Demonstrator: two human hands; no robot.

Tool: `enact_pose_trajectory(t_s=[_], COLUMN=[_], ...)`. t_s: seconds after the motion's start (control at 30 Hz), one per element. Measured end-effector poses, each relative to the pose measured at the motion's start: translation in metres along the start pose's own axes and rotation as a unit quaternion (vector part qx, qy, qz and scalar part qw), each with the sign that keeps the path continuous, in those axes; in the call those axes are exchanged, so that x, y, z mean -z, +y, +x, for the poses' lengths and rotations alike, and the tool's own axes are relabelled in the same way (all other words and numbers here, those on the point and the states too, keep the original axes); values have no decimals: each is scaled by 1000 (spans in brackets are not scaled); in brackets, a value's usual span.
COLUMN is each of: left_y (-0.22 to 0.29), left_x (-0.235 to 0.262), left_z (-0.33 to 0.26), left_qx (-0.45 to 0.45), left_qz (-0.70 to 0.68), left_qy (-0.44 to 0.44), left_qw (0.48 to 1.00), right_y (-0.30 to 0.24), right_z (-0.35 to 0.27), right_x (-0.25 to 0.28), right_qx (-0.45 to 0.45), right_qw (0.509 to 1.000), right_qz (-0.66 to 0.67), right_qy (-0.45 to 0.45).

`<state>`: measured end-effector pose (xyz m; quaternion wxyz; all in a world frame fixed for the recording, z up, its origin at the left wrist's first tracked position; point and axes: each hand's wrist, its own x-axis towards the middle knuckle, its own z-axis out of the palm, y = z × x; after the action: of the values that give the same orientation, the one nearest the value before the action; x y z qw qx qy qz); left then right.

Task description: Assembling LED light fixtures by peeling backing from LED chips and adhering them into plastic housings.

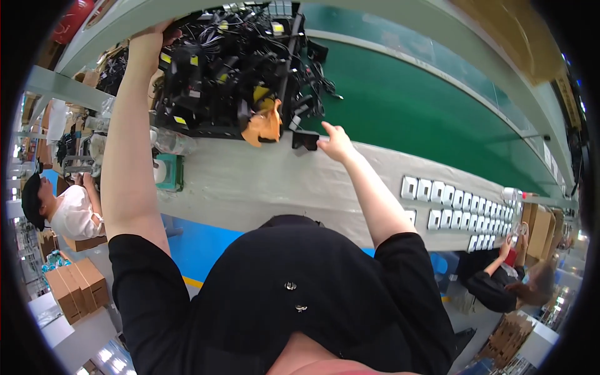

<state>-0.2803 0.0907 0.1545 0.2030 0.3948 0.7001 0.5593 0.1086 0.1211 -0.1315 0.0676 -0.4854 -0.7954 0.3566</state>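
Note:
A black crate at the far left of the table is heaped with black cabled devices, several with yellow labels. My left hand reaches to the crate's far left side, next to the devices. A shelf beam and the pile hide most of its fingers, so its grip cannot be told. Beside the crate's near right corner, my right hand has thumb and index finger apart. Its thumb is at the edge of a small black block; I see no grip on it. A crumpled orange piece hangs over the crate's near edge.
More cabled devices lie right of the crate on a green surface. Rows of white square units stand on the grey table cover. A green bin is at left. People work at left and right.

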Motion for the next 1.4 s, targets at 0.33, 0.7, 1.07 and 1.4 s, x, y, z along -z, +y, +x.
enact_pose_trajectory(t_s=[0.33, 0.7, 1.07, 1.4], left_y=[-92, -4, -137, -159], left_x=[-8, -51, -164, -135], left_z=[82, -102, -325, -314], left_qx=[-222, -136, -26, 383], left_qz=[599, 78, 392, -124], left_qy=[36, 23, -178, -105], left_qw=[769, 987, 902, 909], right_y=[25, -49, 17, -16], right_z=[5, -100, -119, -34], right_x=[-51, 98, 67, -27], right_qx=[-2, -70, -17, 96], right_qw=[998, 851, 974, 988], right_qz=[39, 520, 220, -94], right_qy=[58, 3, -54, -79])
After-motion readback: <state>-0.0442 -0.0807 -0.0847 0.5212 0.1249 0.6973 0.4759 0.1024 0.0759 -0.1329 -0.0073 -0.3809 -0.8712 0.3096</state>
